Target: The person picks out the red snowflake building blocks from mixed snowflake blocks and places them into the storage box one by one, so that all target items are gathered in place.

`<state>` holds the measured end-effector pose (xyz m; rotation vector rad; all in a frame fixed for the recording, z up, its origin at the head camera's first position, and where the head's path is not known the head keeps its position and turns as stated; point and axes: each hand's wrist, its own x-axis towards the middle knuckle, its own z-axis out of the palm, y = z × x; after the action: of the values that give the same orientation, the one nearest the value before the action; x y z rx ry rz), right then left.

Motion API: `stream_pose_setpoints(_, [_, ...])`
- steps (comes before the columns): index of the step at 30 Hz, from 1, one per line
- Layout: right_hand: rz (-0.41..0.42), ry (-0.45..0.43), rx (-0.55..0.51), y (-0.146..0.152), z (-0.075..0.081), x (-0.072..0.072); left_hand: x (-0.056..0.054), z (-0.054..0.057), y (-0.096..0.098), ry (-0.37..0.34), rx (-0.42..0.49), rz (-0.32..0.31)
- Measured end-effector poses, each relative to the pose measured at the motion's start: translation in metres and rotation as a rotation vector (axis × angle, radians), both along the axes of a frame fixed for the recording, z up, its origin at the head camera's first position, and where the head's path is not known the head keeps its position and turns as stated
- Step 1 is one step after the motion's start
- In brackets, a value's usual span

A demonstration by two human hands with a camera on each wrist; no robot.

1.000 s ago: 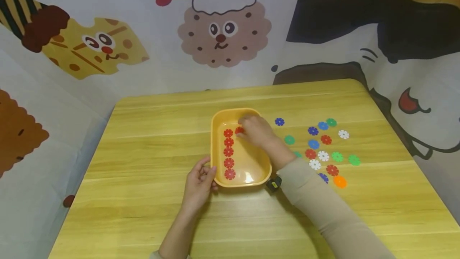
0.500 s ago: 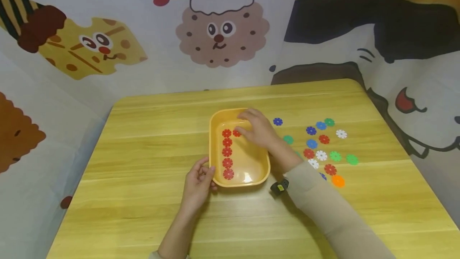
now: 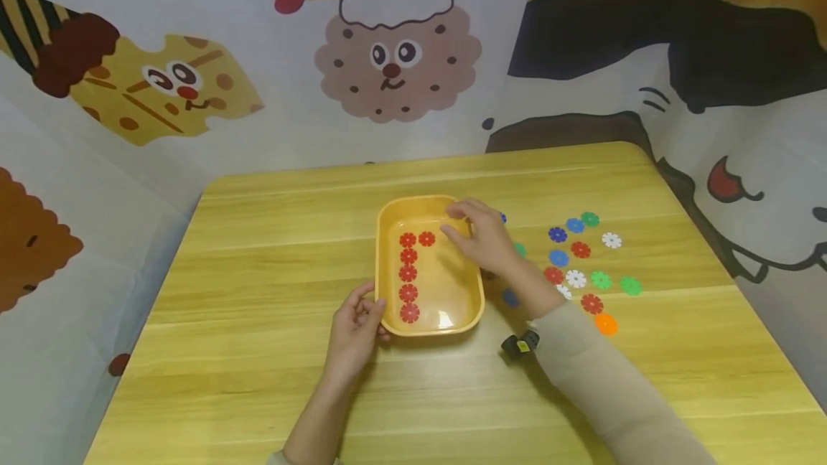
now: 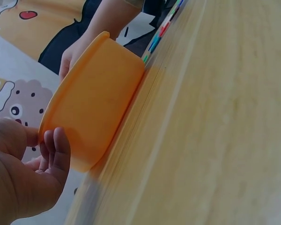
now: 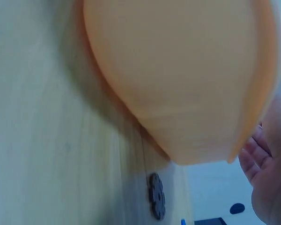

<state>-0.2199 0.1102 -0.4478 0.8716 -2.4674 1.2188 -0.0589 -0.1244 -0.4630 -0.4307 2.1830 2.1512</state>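
Observation:
An orange-yellow plastic tray (image 3: 446, 278) stands on the wooden table. Inside it, several red notched snowflake discs (image 3: 408, 273) form a column along the left side. One more red disc (image 3: 426, 239) lies to the right of the column's far end. My left hand (image 3: 357, 325) grips the tray's near left corner, thumb at the rim and fingers against the outer wall, as the left wrist view (image 4: 33, 168) also has it. Over the tray's far right part hovers my right hand (image 3: 486, 239), thumb and fingers apart, holding nothing visible.
Loose snowflake discs in green (image 3: 630, 285), white (image 3: 611, 240), blue (image 3: 558, 257), red (image 3: 591, 303) and orange (image 3: 606, 323) lie scattered right of the tray. A blue disc (image 3: 511, 298) lies close to its right wall. My right forearm hides part of this spread.
My right hand has let go of the red disc beside the column's far end. Its fingers have spread, and it has drawn back to the right. The left hand stays on the tray.

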Motion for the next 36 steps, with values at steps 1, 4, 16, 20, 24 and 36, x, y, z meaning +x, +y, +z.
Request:
stream_pose_setpoints(1, [-0.003, -0.006, -0.007, 0.003, 0.0, 0.001, 0.0, 0.0, 0.0, 0.002, 0.004, -0.001])
stream_pose_setpoints(4, [-0.017, -0.043, -0.013, 0.01, 0.002, 0.003, 0.001, 0.0, 0.001, 0.012, 0.013, -0.004])
stream_pose_setpoints(16, [-0.047, -0.014, -0.033, 0.04, -0.001, 0.009, 0.002, -0.001, 0.001, 0.029, 0.023, 0.0])
stream_pose_setpoints(20, [-0.068, -0.024, -0.023, 0.049, -0.002, 0.012, 0.002, 0.0, 0.002, 0.023, 0.028, 0.004])
stream_pose_setpoints(24, [-0.097, -0.077, 0.013, 0.059, -0.003, 0.015, 0.002, 0.0, 0.002, 0.018, 0.029, 0.008])
stream_pose_setpoints(36, [-0.149, -0.194, 0.147, 0.094, -0.002, 0.016, 0.003, 0.0, 0.002, 0.024, 0.018, 0.003])
